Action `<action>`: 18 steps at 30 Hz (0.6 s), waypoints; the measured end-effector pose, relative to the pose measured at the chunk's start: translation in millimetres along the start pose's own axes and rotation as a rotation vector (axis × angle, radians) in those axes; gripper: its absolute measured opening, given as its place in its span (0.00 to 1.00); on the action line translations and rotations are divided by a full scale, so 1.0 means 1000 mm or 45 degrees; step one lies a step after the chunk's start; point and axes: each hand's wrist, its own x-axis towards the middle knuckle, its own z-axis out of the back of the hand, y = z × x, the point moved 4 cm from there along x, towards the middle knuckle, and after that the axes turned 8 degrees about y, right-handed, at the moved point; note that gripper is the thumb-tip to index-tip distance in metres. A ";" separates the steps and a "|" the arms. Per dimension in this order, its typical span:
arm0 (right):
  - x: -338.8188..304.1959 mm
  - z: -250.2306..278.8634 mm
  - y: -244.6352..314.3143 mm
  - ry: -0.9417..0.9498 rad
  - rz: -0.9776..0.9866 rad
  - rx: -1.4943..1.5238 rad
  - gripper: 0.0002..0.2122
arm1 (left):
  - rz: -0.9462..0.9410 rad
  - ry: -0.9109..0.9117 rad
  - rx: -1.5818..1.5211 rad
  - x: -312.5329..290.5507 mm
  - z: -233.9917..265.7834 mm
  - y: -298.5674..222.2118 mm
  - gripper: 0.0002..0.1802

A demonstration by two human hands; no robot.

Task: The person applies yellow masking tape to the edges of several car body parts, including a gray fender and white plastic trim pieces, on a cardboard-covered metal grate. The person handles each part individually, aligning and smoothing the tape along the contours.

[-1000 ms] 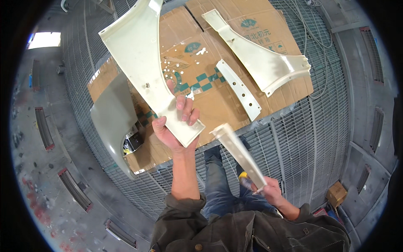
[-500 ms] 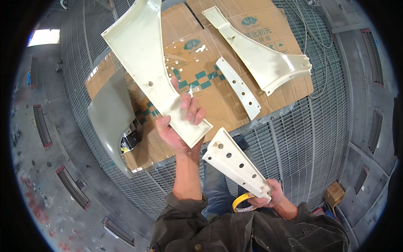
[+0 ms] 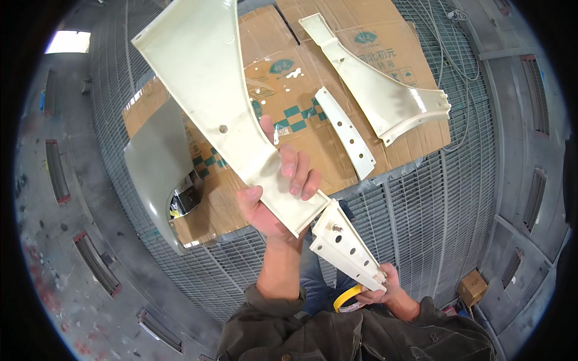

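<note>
My left hand is closed around the narrow lower end of a large cream curved panel. Its thumb lies on the left edge and the fingers curl over the right; the panel's top runs out of view. Down by my waist, my right hand grips the narrow end of a shorter cream bracket with a row of holes. A yellow tape roll is also at that hand, partly hidden. The bracket's wide end appears against the panel's lower corner; whether they touch I cannot tell.
Flattened cardboard lies on a metal grating. On it rest another cream curved panel, a slim white strip with holes and a grey curved panel. A cable runs along the right; a small box stands lower right.
The large panel and my left hand have come down and right. The wide end of the bracket now appears against the panel's lower corner, where a gap showed before.
</note>
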 end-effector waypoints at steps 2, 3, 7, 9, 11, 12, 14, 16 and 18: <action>-0.002 0.001 0.000 0.009 0.002 -0.022 0.39 | -0.023 0.019 0.021 -0.001 -0.003 -0.002 0.49; -0.001 0.000 0.000 0.000 0.003 -0.028 0.39 | -0.031 0.032 0.039 -0.001 -0.004 -0.002 0.49; 0.002 -0.001 0.000 -0.035 0.010 -0.061 0.39 | -0.029 0.105 0.126 -0.001 -0.009 -0.005 0.51; 0.001 0.000 0.000 -0.047 0.013 -0.072 0.39 | -0.021 0.124 0.177 -0.001 -0.010 -0.005 0.52; 0.002 0.000 0.000 -0.053 0.018 -0.073 0.39 | -0.018 0.117 0.228 -0.001 -0.011 -0.004 0.53; 0.001 -0.001 0.000 -0.062 0.005 -0.066 0.39 | -0.008 0.109 0.248 -0.001 -0.010 -0.003 0.53; 0.003 -0.001 0.001 -0.079 -0.016 -0.050 0.39 | 0.017 0.093 0.285 -0.001 -0.004 -0.008 0.54; 0.001 0.002 0.006 -0.152 -0.047 -0.105 0.39 | 0.036 0.060 0.388 0.000 0.008 -0.015 0.53; -0.004 0.005 0.010 -0.261 -0.062 -0.160 0.38 | 0.052 -0.012 0.525 0.001 0.019 -0.022 0.52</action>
